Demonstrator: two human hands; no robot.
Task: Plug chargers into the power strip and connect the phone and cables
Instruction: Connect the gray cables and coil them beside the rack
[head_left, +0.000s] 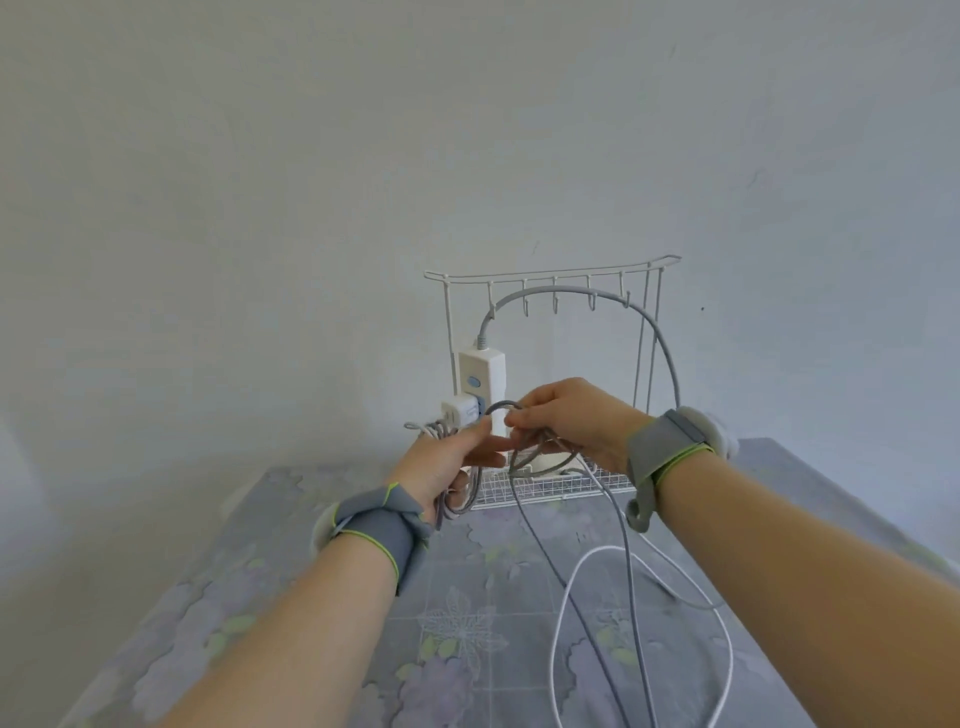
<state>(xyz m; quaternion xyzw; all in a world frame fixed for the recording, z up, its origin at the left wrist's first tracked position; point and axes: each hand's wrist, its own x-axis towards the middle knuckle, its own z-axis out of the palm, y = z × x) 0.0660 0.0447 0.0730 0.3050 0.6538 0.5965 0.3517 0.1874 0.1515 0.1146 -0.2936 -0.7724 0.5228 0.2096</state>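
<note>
A white power strip (483, 375) stands upright against a white wire rack (550, 280), its thick grey cord arching over to the right. A white charger (461, 410) is plugged into its left side. My left hand (451, 462) grips a bundle of thin grey cable (457, 506) that loops below the palm. My right hand (569, 421) pinches a loop of the same grey cable (500, 406) just in front of the strip. The two hands nearly touch. No phone is visible.
The rack's mesh base (550, 488) rests on a table with a floral grey cloth (457, 623). A white cable (566, 597) and grey cords trail across the cloth towards the near right. A plain wall stands behind.
</note>
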